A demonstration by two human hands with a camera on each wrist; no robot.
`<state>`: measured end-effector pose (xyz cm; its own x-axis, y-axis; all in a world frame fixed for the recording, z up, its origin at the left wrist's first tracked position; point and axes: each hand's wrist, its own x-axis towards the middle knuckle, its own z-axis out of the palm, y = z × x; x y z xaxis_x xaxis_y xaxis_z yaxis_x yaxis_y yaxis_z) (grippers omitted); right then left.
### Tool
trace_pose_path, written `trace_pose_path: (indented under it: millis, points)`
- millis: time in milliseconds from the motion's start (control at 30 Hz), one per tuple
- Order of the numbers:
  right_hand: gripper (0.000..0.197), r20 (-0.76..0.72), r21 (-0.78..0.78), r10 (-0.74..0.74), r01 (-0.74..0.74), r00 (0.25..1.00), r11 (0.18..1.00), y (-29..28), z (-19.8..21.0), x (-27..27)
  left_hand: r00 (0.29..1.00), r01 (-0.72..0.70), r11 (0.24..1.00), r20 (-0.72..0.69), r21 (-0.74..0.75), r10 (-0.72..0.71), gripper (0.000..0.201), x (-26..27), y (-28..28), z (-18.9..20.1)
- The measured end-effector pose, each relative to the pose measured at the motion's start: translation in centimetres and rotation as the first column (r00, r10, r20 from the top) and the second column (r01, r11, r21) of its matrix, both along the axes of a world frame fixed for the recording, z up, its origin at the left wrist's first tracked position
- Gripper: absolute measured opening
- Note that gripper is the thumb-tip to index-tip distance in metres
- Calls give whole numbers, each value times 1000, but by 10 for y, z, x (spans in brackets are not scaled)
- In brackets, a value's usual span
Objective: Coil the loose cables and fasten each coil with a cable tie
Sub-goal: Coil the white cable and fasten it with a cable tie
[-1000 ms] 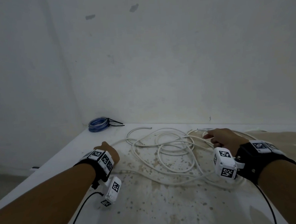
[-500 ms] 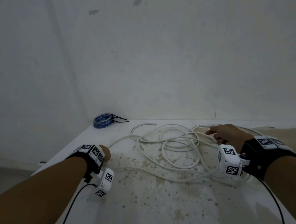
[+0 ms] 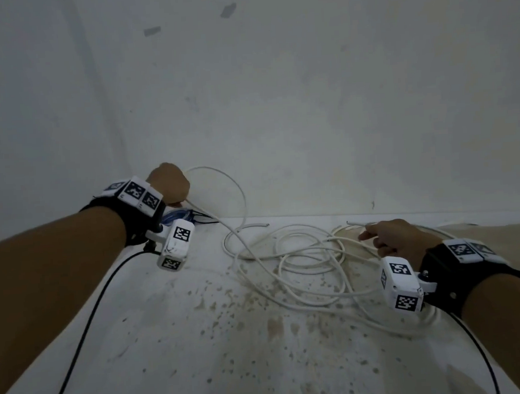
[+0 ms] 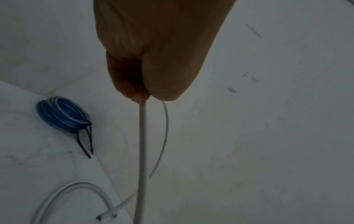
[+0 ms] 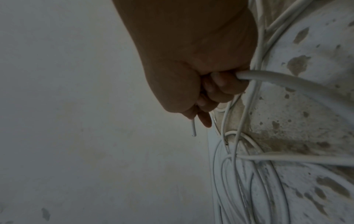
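Observation:
A loose white cable (image 3: 305, 255) lies in tangled loops on the stained white table (image 3: 262, 349). My left hand (image 3: 169, 184) is raised above the table's back left and grips a strand of the white cable (image 4: 142, 136), which arcs up and over to the right before dropping to the pile. My right hand (image 3: 389, 237) rests low at the pile's right side, its fingers (image 5: 216, 84) curled round the white cable (image 5: 287, 81) near one end, whose tip (image 5: 193, 128) pokes out past the fist. A blue coil (image 4: 61, 115) bound with black cable ties (image 4: 86, 142) sits in the back left corner.
White walls close the table at the back and left. The blue coil (image 3: 177, 215) lies just under my raised left wrist. Another cut cable end (image 3: 254, 226) lies near the back wall. A black lead runs from each wrist camera over the near table.
My left hand has risen from the table, lifting a strand of the white cable into a tall arc. The right hand has stayed at the pile's right side, holding its end.

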<state>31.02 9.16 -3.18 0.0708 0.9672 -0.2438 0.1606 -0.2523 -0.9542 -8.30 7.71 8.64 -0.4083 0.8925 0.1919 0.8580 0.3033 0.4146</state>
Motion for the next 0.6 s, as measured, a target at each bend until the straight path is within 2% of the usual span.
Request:
trace_pose_path:
  millis: [33, 100, 200, 233, 300, 333, 367, 433, 533, 600]
  points:
    - [32, -16, -1, -1, 1, 1000, 1000, 1, 0, 1, 999, -19, 997, 49, 70, 16, 31, 1, 4, 6]
    - [33, -41, -5, -7, 7, 999, 1000, 2, 1, 4, 994, -47, 992, 104, 114, 35, 31, 3, 10, 16]
    - [34, -62, 3, -25, 25, 998, 1000, 4, 3, 13, 998, -18, 998, 55, 58, 14, 34, 8, 20, 25]
    - [34, -73, 7, -32, 33, 997, 999, 4, 4, 16, 998, 40, 999, -56, 23, -38, 37, 14, 21, 24]
    - [33, -123, 21, -43, 46, 992, 999, 5, 3, 21, 981, 62, 997, -180, -49, -70, 43, 30, 33, 11]
    - [33, -156, 28, -48, 53, 987, 998, 4, 3, 23, 981, 95, 993, -164, -71, -106, 47, 40, 42, 2]
    - [33, -189, 33, -56, 63, 980, 997, 3, 3, 26, 992, 95, 994, -77, -59, -100, 48, 52, 49, -8]
    - [33, -244, 34, -82, 93, 966, 995, -1, 6, 32, 974, 166, 982, 171, -90, -149, 40, 79, 61, -34]
    - [32, -353, 49, -135, 162, 926, 986, -7, 13, 39, 956, 232, 960, 216, -156, -197, 39, 108, 65, -76]
    - [32, -461, 76, -175, 235, 870, 969, -7, 17, 37, 956, 256, 954, 185, -157, -226, 35, 120, 51, -95]
